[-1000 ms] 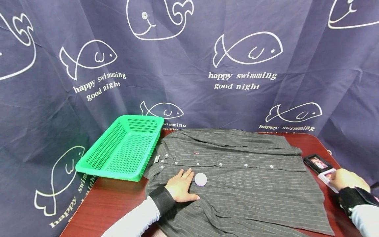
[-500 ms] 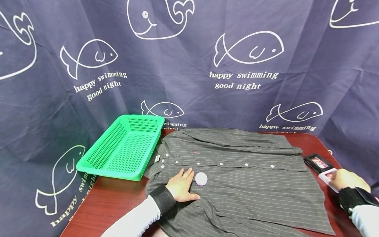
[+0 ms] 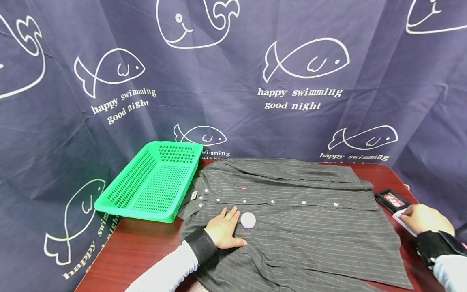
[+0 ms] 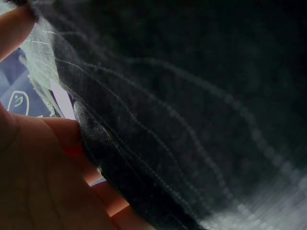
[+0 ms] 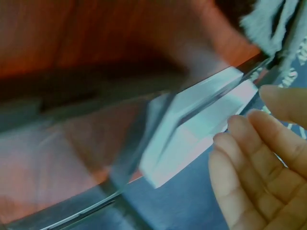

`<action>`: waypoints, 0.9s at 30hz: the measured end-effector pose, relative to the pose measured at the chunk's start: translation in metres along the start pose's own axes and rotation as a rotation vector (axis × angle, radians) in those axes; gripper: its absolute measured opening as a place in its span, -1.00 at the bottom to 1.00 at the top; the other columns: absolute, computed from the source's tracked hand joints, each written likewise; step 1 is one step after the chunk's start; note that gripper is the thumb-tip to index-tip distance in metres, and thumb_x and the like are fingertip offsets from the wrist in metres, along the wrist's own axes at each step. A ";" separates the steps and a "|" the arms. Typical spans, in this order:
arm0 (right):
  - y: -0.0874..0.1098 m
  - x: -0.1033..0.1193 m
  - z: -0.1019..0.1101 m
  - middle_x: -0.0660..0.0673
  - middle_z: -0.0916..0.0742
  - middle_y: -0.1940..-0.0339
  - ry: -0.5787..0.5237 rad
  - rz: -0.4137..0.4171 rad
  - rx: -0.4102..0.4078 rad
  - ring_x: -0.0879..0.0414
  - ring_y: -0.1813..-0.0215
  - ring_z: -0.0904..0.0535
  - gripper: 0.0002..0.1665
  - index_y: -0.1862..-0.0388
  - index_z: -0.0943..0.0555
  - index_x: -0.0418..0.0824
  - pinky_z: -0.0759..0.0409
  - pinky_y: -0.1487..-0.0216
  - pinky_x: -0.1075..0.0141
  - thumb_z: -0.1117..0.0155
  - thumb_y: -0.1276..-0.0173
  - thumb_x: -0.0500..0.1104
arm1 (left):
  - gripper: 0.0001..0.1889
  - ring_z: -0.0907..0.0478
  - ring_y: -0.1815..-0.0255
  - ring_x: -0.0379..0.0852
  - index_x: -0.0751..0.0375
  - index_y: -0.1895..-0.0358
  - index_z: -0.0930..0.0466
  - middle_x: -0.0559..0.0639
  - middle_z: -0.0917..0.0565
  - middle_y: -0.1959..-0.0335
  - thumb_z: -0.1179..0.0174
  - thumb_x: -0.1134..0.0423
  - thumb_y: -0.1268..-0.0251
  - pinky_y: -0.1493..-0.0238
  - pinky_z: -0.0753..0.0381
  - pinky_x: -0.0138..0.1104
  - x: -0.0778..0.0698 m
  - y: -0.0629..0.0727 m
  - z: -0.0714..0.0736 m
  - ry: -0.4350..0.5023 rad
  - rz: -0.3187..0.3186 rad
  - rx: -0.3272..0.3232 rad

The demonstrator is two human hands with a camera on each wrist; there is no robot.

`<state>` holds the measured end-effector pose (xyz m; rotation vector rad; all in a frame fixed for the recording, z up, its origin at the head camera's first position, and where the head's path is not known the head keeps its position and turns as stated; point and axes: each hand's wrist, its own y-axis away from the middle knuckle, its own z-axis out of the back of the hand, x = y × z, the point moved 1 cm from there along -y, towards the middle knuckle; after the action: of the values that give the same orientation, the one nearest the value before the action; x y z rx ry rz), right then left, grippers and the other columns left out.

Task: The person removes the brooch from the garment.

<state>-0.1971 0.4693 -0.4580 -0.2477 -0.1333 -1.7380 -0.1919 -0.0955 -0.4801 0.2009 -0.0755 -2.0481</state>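
**Left hand (image 3: 223,231) flat on the shirt (image 3: 310,227), right hand (image 3: 427,221) at the white frame (image 5: 199,132)**

The white frame is beyond the hem of the shirt, near the edge of the desk (image 3: 146,243). The left hand lies wide; whether the right hand grips, I cannot tell. A careless push might send the white frame over this edge, and a sideways left hand might knock the white disc (image 3: 248,220). Behind the shirt, the curtain (image 3: 240,81) says "happy swimming good night"; the collar label (image 3: 193,195) is too small for reading.
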 end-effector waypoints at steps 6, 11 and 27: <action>-0.002 0.028 0.004 -0.53 -0.67 0.26 -0.025 0.062 -0.077 -0.41 0.37 -0.59 -0.62 0.18 -0.64 -0.39 -0.40 0.48 -0.11 -0.25 -0.16 -0.11 | -0.01 -0.25 -0.48 0.27 0.28 -0.44 -0.27 0.15 -0.28 -0.50 -0.22 -0.37 -0.07 -0.42 -0.34 -0.08 0.000 0.001 0.000 -0.007 0.003 0.000; 0.002 0.061 0.003 -0.42 -0.73 0.28 -0.116 0.158 -0.160 -0.37 0.33 -0.63 -0.65 0.18 -0.68 -0.33 -0.43 0.48 -0.04 -0.26 -0.23 -0.07 | -0.01 -0.26 -0.47 0.27 0.29 -0.44 -0.27 0.15 -0.29 -0.50 -0.21 -0.37 -0.07 -0.42 -0.35 -0.09 0.001 0.001 0.000 -0.015 -0.001 0.001; 0.012 0.186 -0.001 -0.23 -0.80 0.25 -0.360 0.337 -0.173 0.27 0.38 -0.62 -0.65 0.12 -0.71 -0.27 -0.50 0.40 0.33 -0.35 -0.29 -0.02 | 0.00 -0.26 -0.47 0.27 0.29 -0.44 -0.27 0.16 -0.29 -0.50 -0.20 -0.38 -0.07 -0.42 -0.35 -0.09 0.001 -0.001 -0.002 -0.027 -0.008 -0.008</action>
<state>-0.2159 0.2885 -0.4147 -0.6722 -0.1918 -1.3579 -0.1927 -0.0959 -0.4828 0.1690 -0.0839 -2.0595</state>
